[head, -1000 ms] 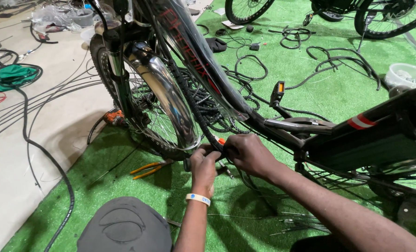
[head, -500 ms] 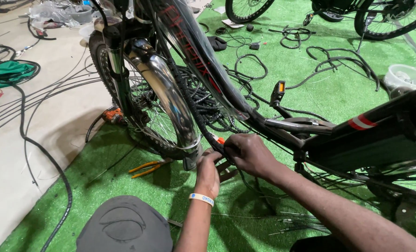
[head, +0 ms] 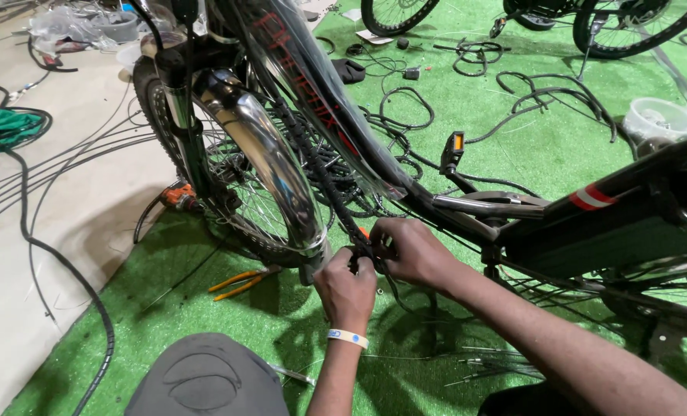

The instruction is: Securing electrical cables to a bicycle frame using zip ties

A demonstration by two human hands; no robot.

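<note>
— What are the hands doing?

— Both are bunched together at the middle of the view, low on a black bicycle. The left hand [head: 349, 286], with a pale wristband, is closed in a fist around a black spiral-wrapped cable bundle [head: 324, 181] where it reaches the bottom of the down tube [head: 313, 92]. The right hand [head: 409, 250] sits just beside it at three o'clock, fingers curled shut on the same bundle. A small orange thing peeks out between them; I cannot tell what it is.

— How far along does the work look?

— The wrap already covers the bundle up the frame toward twelve o'clock, so I judge most of that run done. The low end under the hands looks unfinished.

— What lies around?

— A chrome front fender [head: 263, 154] and wheel at eleven o'clock. Orange-handled pliers [head: 241, 282] lie on the green turf at nine o'clock, untouched. Loose black cables [head: 405, 104] sprawl at one o'clock, a pedal with an orange reflector [head: 453, 148] stands at two o'clock, and thin bare wires [head: 482, 362] lie at five o'clock.
</note>
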